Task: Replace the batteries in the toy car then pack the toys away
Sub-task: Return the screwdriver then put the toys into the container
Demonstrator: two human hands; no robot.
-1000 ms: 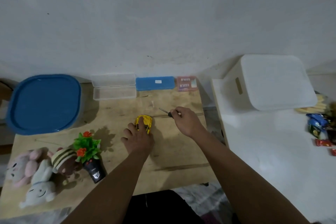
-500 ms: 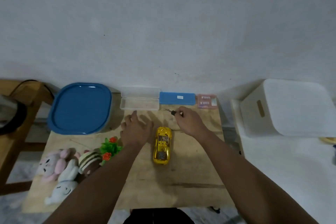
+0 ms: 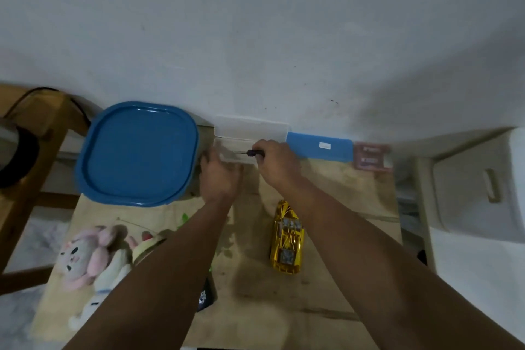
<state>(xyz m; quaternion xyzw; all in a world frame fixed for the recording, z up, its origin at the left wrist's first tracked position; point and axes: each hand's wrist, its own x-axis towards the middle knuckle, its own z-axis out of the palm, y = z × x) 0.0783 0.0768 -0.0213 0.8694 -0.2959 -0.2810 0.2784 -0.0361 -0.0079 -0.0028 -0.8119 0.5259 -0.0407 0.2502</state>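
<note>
The yellow toy car (image 3: 287,237) lies on the wooden table (image 3: 335,287), between my forearms and touched by neither hand. My right hand (image 3: 277,163) is shut on a small black-handled screwdriver (image 3: 251,152), its tip pointing left over the open clear plastic case (image 3: 250,128) at the wall. My left hand (image 3: 220,176) hovers just left of it with spread fingers, holding nothing. Plush toys (image 3: 85,256) lie at the table's left front, partly hidden by my left arm.
A container with a blue lid (image 3: 136,153) stands at the back left. A blue case (image 3: 319,146) and a pink battery pack (image 3: 370,158) lie along the wall. A white lidded bin (image 3: 477,187) sits on the right. A wooden stool (image 3: 31,133) stands at the left.
Both hands have moved away from the car to the back of the table, the right one carrying the screwdriver to the clear case. The left hand let go of the car.
</note>
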